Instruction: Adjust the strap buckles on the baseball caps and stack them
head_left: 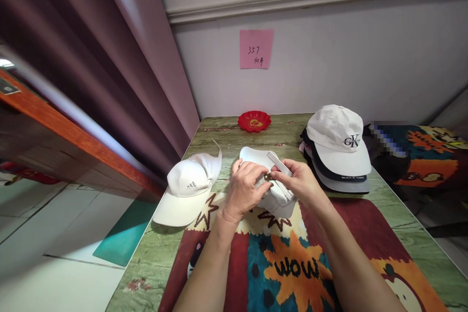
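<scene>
A white cap [280, 203] lies upside down on the patterned mat, its brim pointing away. My left hand [245, 186] is closed on the small brass-coloured buckle [268, 176] of its strap, over the cap's left side. From the right, my right hand [298, 180] pinches the white strap [280, 163] close beside the buckle. The fingertips of both hands nearly meet there. Part of the cap is hidden under my hands.
To the left sits a white adidas cap [186, 185] with its strap sticking up. A stack of caps, topped by a white one [336, 131], stands at the right. A red scalloped dish [255, 121] is at the back, below a pink note [256, 48].
</scene>
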### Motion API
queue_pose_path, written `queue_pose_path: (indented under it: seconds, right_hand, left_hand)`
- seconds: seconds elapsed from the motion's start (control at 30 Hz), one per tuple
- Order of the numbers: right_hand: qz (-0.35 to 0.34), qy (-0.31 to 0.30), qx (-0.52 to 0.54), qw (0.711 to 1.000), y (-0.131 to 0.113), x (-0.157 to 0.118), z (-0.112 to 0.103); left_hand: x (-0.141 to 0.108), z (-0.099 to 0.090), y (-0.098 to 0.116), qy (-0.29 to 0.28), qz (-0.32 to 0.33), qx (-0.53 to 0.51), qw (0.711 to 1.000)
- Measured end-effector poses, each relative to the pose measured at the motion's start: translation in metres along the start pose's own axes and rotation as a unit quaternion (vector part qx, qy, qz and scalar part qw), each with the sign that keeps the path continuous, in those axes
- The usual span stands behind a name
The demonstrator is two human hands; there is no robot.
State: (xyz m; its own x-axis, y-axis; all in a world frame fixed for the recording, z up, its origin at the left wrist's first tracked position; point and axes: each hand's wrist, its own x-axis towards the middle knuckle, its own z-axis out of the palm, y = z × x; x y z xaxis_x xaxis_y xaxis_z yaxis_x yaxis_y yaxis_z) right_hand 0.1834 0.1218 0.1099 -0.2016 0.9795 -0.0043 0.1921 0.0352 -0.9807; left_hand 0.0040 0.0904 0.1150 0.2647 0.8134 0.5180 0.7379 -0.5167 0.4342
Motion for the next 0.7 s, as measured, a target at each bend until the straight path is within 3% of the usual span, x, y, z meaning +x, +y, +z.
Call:
queue_pose_path:
  seconds: [0.13,0.23,0.43,0.6,0.7]
  right_hand:
    - [-0.074,0.084,-0.094,0.989,-0.011,-0.010,0.011]
    - [-0.100,0.104,-0.093,0.985,-0.017,-0.015,0.016]
    - [-0.080,0.082,0.067,0.991,-0.022,-0.012,0.007]
    - [-0.072,0.088,0.014,0.993,-0.022,-0.013,-0.001]
    - [-0.069,0.097,-0.059,0.991,-0.023,-0.017,-0.001]
  left_hand:
    - [-0.002,0.013,0.009,0.071,0.015,0.081,0.994]
    - [-0.003,0.019,0.010,0.133,-0.009,0.106,0.985]
    - [0.000,0.008,-0.002,0.177,-0.139,-0.109,0.968]
    - [0.003,0.002,-0.001,0.214,-0.211,-0.191,0.934]
    - [0.003,0.003,0.004,0.210,-0.231,-0.227,0.923]
